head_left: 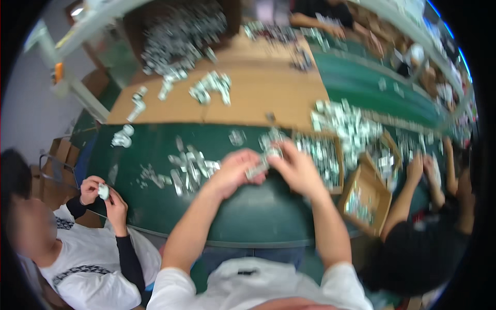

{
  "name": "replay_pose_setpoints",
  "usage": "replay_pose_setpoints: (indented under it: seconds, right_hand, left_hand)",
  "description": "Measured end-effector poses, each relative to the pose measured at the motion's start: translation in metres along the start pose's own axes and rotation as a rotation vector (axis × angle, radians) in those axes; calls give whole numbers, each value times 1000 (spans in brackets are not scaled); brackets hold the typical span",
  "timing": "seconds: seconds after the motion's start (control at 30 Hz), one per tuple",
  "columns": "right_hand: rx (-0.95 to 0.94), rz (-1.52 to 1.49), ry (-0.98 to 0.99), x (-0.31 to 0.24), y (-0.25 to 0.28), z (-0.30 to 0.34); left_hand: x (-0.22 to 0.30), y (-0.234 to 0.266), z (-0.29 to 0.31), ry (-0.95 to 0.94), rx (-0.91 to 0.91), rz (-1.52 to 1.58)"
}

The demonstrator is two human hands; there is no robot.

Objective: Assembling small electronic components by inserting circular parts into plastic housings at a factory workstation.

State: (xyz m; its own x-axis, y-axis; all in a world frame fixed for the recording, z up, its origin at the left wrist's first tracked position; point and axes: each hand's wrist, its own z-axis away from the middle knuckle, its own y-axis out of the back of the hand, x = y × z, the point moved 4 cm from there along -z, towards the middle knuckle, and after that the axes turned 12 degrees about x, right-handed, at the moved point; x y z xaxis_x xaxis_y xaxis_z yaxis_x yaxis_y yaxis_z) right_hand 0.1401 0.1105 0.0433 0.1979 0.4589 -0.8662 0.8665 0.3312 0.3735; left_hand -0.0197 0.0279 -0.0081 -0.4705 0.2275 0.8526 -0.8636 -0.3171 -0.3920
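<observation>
In the middle of the green table my left hand is closed on a small, flat, silvery-white piece. My right hand pinches the upper end of the same piece, so it spans the gap between the two hands. Motion blur hides its exact kind. Left of my left hand lies a loose heap of shiny elongated metal parts. Just beyond my hands are a few clear or silvery pieces. A shallow cardboard box filled with rows of similar silvery pieces stands beside my right hand.
A brown cardboard sheet covers the far table, with a large box of metal parts tipped onto it. White pieces are piled at the right, behind a tilted cardboard tray. Co-workers sit close on my left and right.
</observation>
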Motion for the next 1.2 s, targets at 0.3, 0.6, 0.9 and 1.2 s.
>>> replay_pose_setpoints:
  seconds: [0.3, 0.6, 0.9, 1.2]
  right_hand:
    - [-85, 33, -84, -4, 0, -7]
    - [-84, 20, -103, -6, 2, -8]
    - [-81, 1, -85, -4, 0, -6]
    - [-127, 87, -96, -18, -1, -6]
  left_hand:
    - [13, -7, 3, -11, 33, -99]
    - [12, -7, 2, 6, 36, -85]
    - [9, -8, 3, -5, 40, -95]
    - [11, -6, 0, -71, 44, -139]
